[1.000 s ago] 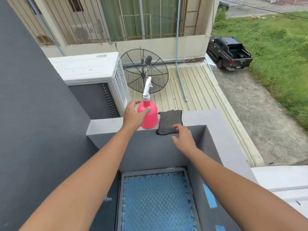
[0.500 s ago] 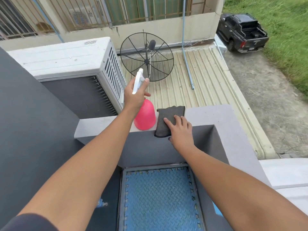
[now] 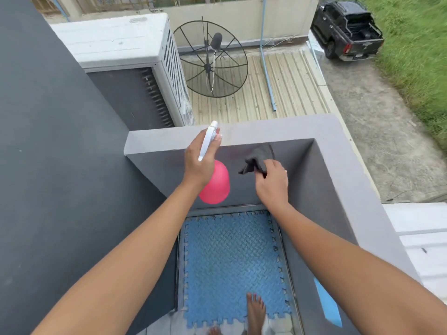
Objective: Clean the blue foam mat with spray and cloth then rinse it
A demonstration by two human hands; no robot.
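Note:
The blue foam mat [image 3: 232, 257] lies flat on the balcony floor below me, its jigsaw edges showing. My left hand [image 3: 198, 163] grips the white trigger head of the pink spray bottle [image 3: 216, 183], which hangs in the air above the mat's far end, off the ledge. My right hand [image 3: 272, 180] holds the dark grey cloth [image 3: 257, 157], bunched in its fingers, in front of the inner face of the wall. A bare foot [image 3: 255, 313] stands on the mat's near edge.
A grey parapet ledge [image 3: 278, 128] wraps the balcony corner ahead and to the right. Behind it are a white air-conditioner unit [image 3: 125, 44], a mesh satellite dish [image 3: 210, 59] and a ribbed roof. A dark wall [image 3: 48, 165] closes the left side.
Both hands lifted the spray bottle and the cloth off the ledge and pulled them back toward me, over the mat. My view tilted down, bringing the foot into sight.

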